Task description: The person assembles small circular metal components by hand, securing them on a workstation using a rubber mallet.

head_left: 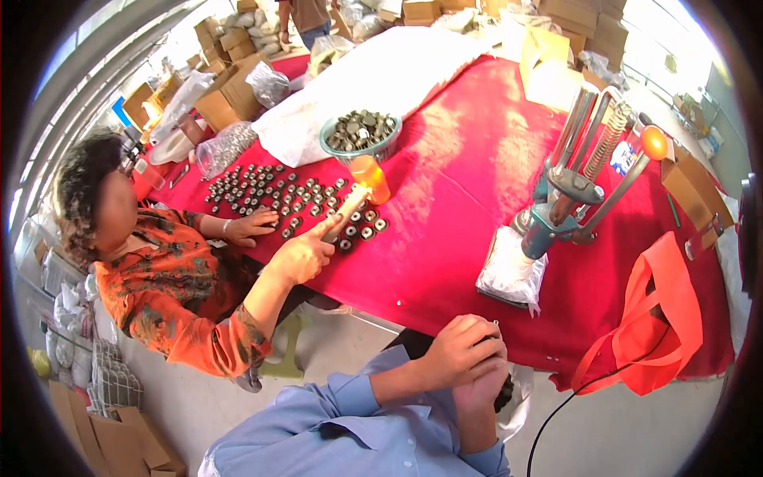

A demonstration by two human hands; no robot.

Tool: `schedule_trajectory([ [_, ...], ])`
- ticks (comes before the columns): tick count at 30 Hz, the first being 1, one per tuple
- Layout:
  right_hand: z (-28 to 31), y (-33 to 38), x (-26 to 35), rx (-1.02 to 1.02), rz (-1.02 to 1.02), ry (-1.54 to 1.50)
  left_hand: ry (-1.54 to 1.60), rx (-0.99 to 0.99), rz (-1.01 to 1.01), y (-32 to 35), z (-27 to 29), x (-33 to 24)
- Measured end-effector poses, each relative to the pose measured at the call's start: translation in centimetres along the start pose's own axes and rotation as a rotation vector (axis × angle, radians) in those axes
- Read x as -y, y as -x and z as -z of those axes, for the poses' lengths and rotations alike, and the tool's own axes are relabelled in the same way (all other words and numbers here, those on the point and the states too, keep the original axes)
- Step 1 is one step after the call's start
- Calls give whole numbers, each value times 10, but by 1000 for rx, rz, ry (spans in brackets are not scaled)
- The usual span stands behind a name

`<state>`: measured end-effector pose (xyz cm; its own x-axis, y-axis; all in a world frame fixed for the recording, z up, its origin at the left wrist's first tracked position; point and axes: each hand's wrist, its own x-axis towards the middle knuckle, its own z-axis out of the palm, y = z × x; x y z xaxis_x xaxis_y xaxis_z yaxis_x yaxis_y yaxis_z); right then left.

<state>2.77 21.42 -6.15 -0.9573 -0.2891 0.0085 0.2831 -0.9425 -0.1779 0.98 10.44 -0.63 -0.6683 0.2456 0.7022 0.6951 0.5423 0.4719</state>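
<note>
Both of the wearer's hands meet just off the near edge of the surface (477, 199), which is draped in red cloth. The left hand (455, 350) lies curled over the top and the right hand (483, 391) comes up beneath it, so the two grips close together around a small dark object (486, 340). Only a sliver of that object shows between the fingers, and what it is cannot be told. Held this way, close to the body and above the lap, it seems cupped to keep it steady while the fingers work on it. Beyond the grip, on the cloth, a blue hand press with an orange-knobbed lever (574, 187) stands on a white plastic bag (510, 274), probably as padding or to catch bits. To the right of the grip an orange bag (664, 318) hangs over the edge with a black cable (572, 397) trailing below it. Farther away and to the left, a co-worker in an orange patterned top sits at the same surface; that person's hand (306, 254) holds a pale stick-like tool (346, 211) over rows of small round metal parts (278, 195), laid out singly, apparently for easy counting or handling. A teal bowl (359, 133) holds more of them in bulk, with an orange bottle (369, 176) beside it.
</note>
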Motion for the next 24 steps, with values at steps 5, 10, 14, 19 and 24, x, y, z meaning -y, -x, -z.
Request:
schedule_trajectory([
  [5, 8, 16, 8, -121, 73, 65, 1, 34, -12, 10, -17, -10],
  [10, 25, 35, 34, -185, 76, -22, 68, 6, -28, 8, -10, -25],
  [14, 57, 60, 71, -127, 58, -158, 65, 27, -18, 15, -3, -29],
  [19, 94, 87, 107, -324, 231, -133, 86, 62, 12, 25, 9, -36],
  [24, 176, 104, 128, -508, 250, -50, 64, 109, 51, 33, 11, -27],
])
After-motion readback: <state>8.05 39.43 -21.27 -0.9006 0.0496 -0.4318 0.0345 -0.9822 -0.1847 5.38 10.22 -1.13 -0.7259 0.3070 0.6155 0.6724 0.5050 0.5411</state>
